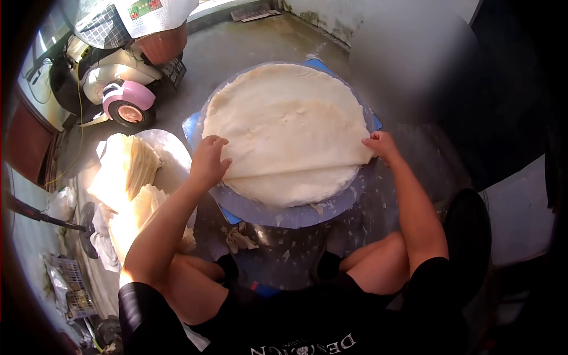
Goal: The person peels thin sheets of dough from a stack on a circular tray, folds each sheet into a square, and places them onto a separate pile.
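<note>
A large round stack of thin, pale dough sheets [284,124] lies on a round grey board [284,218]. The top sheet has a nearly straight near edge, leaving a crescent of the layer beneath [296,186] exposed. My left hand [209,161] grips the top sheet at its left edge, thumb and forefinger on the upper side and the other fingers partly hidden. On the opposite side, my right hand [381,147] pinches the sheet's right corner. Between both hands the near edge runs taut.
Blue corners of a support [190,127] stick out under the board. To the left, folded stacks of pale sheets [125,168] rest on a round tray [171,148]. A pink-fendered scooter [129,100] stands behind them. Scraps [239,239] lie below the board.
</note>
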`<state>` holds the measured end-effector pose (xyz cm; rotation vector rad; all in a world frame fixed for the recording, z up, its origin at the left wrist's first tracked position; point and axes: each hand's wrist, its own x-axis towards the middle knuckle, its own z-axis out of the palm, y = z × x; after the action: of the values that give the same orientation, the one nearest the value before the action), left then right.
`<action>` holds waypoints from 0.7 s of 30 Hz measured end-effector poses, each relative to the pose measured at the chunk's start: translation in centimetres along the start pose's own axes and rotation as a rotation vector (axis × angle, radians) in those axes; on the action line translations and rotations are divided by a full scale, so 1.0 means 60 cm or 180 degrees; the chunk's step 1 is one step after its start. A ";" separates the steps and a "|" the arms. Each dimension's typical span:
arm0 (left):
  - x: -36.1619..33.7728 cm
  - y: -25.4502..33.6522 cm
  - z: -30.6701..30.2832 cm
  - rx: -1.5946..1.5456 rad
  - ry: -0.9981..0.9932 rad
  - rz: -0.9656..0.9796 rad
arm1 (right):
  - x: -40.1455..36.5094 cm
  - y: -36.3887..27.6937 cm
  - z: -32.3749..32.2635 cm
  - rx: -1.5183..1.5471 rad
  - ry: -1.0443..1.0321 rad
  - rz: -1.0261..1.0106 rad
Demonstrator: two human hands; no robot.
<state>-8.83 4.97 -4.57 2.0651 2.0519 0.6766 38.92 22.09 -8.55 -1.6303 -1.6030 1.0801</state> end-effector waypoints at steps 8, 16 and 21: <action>-0.061 -0.012 0.011 0.0416 0.0340 0.0757 | -0.038 0.014 -0.045 -0.0393 -0.0540 -0.0031; -0.062 -0.015 -0.007 0.0668 -0.0103 0.0371 | -0.064 0.030 -0.072 -0.0608 -0.0706 0.0773; -0.059 0.005 -0.013 0.0688 0.0047 0.0320 | -0.069 0.036 -0.067 0.0153 -0.0661 0.1000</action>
<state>-8.72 1.32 -4.51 2.2993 2.1248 0.5049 43.72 18.30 -7.89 -1.8283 -1.4626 1.4793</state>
